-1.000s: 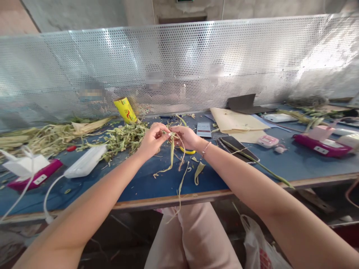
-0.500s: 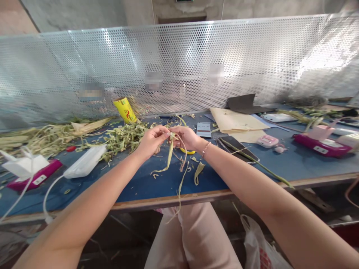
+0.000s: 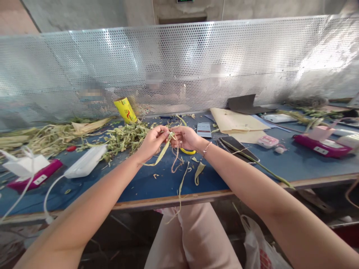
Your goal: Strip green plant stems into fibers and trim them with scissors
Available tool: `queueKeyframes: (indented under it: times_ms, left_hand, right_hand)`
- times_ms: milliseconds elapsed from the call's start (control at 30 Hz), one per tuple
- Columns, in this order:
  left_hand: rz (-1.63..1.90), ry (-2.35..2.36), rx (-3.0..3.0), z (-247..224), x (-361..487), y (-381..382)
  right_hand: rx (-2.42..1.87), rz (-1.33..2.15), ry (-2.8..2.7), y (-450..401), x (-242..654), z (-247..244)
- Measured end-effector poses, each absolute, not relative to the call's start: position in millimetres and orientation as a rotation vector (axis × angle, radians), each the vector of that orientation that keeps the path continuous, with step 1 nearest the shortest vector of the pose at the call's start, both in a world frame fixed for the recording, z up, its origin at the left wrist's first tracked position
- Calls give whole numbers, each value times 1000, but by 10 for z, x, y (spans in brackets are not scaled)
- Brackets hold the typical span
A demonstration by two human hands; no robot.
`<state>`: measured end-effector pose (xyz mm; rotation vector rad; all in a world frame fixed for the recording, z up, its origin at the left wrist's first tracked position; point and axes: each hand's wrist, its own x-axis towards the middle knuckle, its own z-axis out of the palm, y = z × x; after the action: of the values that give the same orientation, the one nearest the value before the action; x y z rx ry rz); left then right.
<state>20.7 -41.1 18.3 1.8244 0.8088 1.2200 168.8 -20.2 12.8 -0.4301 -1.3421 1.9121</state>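
Dried leaf strip is up off the blue tabletop, bunched end held between the left hand and right hand, loose tail drooping toward the left wrist. Both hands look nearly closed, thumb and fingertips pinching that little bunch, though I can't tell how tight. Pinkish cord dangles by the right fingers too, a heap of crumpled leaves sits just left, and a yellow tube leans behind it all
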Motion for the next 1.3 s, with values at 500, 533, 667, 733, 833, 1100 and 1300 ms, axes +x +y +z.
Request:
queueKeyframes:
  times_ms: [500, 533, 667, 733, 833, 1100, 1300]
  left_hand:
    - [1204, 812, 1724, 205, 222, -437]
    - [1208, 805, 1716, 196, 220, -425]
    - [1209, 740, 1645, 143, 212, -356]
    - [1188, 721, 1642, 119, 209, -327]
    - [1160, 720, 1663, 103, 209, -313]
    - [1198, 699, 1519, 92, 220, -305]
    - [1169, 732, 1478, 118, 233, -323]
  right_hand:
    - [-409, 1915, -1399, -161, 1713, 109]
    - [-423, 1898, -1401, -154, 1709, 102]
    - [-478, 1827, -1410, -116, 1691, 60]
    - [-496, 1808, -1418, -106, 1687, 44]
    - [-498, 1786, -1423, -115, 1686, 46]
    - [-494, 1810, -1478, -158, 1700, 97]
    - [-448, 1803, -1507, -144, 1707, 73]
